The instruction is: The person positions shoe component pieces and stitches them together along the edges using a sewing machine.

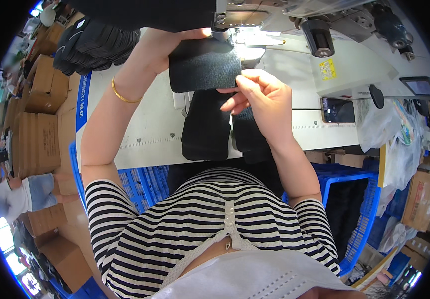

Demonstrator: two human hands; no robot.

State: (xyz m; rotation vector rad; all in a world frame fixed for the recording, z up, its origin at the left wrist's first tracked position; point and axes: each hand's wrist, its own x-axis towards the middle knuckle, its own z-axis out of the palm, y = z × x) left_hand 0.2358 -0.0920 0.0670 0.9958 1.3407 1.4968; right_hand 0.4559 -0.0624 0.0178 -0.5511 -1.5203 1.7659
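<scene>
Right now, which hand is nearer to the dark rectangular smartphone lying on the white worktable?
Right. The right hand is left of the smartphone, pinching the lower right corner of the black textured rectangular panel; the left hand is farther left, at the panel's upper left.

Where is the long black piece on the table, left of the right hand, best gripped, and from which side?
Probably pinch the long black piece by its rounded near end, from the person's side: that end lies uncovered near the front edge of the white table, while the held black piece hides the far end.
</scene>
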